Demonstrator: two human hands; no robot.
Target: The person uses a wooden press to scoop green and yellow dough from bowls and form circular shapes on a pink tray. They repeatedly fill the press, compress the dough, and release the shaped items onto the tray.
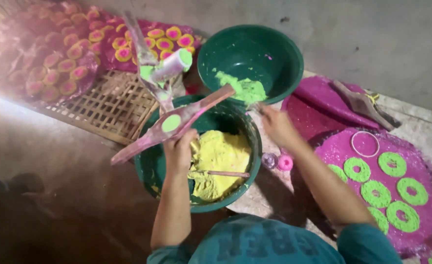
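Observation:
My left hand (179,149) grips a pink-stained wooden press (177,120) held over a green bowl (150,168) of yellow dough (221,156). A round green dough disc (171,123) lies on the press arm. My right hand (277,124) reaches to the rim of a second green bowl (279,46) that holds bright green dough (245,89); something thin seems pinched in its fingers, unclear what. A wooden stick (228,173) lies in the yellow dough.
A magenta mat (421,161) at right carries several green dough rings (391,164) and a loose ring cutter (365,143). A woven bamboo tray (108,107) lies at left with pink-and-yellow rings (69,58) behind. Small pink caps (284,162) sit between the bowls. A grey wall stands behind.

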